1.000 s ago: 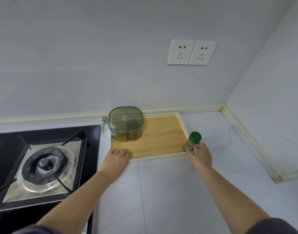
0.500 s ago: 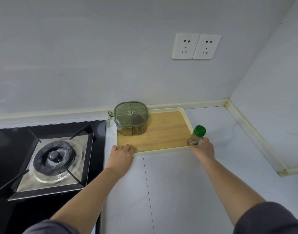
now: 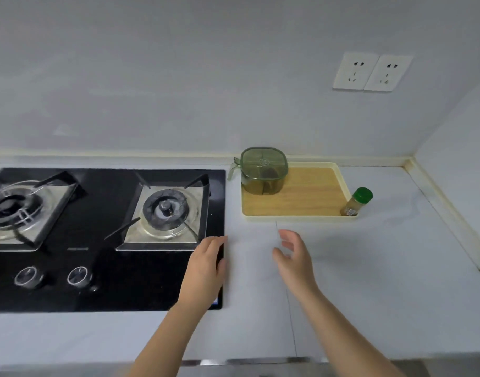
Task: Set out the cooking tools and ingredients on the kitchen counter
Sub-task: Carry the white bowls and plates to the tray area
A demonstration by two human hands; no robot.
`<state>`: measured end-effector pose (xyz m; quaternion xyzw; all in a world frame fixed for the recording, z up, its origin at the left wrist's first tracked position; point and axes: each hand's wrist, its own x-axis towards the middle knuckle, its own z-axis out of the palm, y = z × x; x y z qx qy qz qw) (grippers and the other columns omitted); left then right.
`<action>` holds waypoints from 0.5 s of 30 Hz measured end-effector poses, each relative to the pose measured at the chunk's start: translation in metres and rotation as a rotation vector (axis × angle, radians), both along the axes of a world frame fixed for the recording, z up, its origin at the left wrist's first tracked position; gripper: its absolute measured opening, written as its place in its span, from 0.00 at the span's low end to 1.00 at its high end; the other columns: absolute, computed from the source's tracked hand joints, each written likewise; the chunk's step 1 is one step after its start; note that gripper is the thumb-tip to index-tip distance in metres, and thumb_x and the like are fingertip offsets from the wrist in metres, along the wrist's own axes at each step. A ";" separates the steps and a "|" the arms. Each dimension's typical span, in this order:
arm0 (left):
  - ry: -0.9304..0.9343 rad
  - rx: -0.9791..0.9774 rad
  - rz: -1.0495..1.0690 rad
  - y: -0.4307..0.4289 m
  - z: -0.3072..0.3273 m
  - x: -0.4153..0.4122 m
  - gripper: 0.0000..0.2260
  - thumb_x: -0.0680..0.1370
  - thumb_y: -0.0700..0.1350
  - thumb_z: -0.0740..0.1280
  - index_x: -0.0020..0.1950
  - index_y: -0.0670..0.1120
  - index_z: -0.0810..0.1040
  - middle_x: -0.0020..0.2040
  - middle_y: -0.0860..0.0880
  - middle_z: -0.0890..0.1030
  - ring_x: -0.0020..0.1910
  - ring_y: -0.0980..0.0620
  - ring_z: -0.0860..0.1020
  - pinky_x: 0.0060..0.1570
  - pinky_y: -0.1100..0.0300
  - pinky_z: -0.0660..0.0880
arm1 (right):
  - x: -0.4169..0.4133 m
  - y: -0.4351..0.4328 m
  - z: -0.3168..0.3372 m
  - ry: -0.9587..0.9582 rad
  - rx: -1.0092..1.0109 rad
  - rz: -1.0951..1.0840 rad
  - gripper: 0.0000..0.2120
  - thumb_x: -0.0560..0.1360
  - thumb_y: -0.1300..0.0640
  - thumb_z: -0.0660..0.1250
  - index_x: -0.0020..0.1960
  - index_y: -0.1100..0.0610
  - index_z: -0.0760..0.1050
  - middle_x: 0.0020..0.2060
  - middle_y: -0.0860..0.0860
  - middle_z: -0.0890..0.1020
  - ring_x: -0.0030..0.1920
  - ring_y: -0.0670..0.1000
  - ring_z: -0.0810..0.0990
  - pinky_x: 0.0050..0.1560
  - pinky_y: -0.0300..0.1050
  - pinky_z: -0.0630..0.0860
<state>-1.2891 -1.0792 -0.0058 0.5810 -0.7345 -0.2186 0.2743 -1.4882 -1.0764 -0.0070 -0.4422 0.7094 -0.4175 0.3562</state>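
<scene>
A wooden tray with a cream rim lies on the white counter against the back wall. A green, lidded seasoning box stands on its back left corner. A small spice bottle with a green cap stands in the tray's front right corner. My left hand hovers over the right edge of the hob with fingers straight, holding nothing. My right hand floats above the counter in front of the tray, fingers relaxed and empty. Both hands are apart from the tray.
A black glass gas hob with two burners and two knobs fills the left of the counter. Two wall sockets sit above the tray. The side wall closes the counter on the right, and its front edge runs below my forearms.
My right hand let go of the spice bottle, which now stands on the tray. My left hand left the tray's front edge. Both hands drew back toward me, and the view swung left.
</scene>
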 end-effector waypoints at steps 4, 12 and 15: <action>0.084 0.010 0.158 0.055 0.018 0.058 0.23 0.74 0.28 0.63 0.65 0.47 0.75 0.55 0.56 0.70 0.49 0.62 0.74 0.48 0.78 0.67 | 0.077 0.033 0.024 -0.093 -0.047 0.091 0.14 0.75 0.66 0.64 0.54 0.50 0.75 0.55 0.45 0.79 0.58 0.46 0.76 0.56 0.40 0.73; 0.069 0.001 0.381 0.137 0.060 0.221 0.21 0.76 0.45 0.70 0.68 0.50 0.72 0.64 0.55 0.73 0.55 0.59 0.75 0.56 0.67 0.70 | 0.261 0.087 0.064 -0.077 -0.125 0.312 0.13 0.76 0.62 0.64 0.57 0.49 0.76 0.53 0.41 0.78 0.57 0.40 0.74 0.57 0.37 0.71; -0.050 0.006 0.420 0.171 0.070 0.293 0.28 0.77 0.51 0.68 0.75 0.52 0.63 0.75 0.53 0.62 0.73 0.53 0.61 0.73 0.54 0.60 | 0.336 0.109 0.075 -0.047 -0.186 0.408 0.13 0.76 0.62 0.64 0.57 0.49 0.76 0.54 0.40 0.77 0.57 0.38 0.73 0.53 0.30 0.66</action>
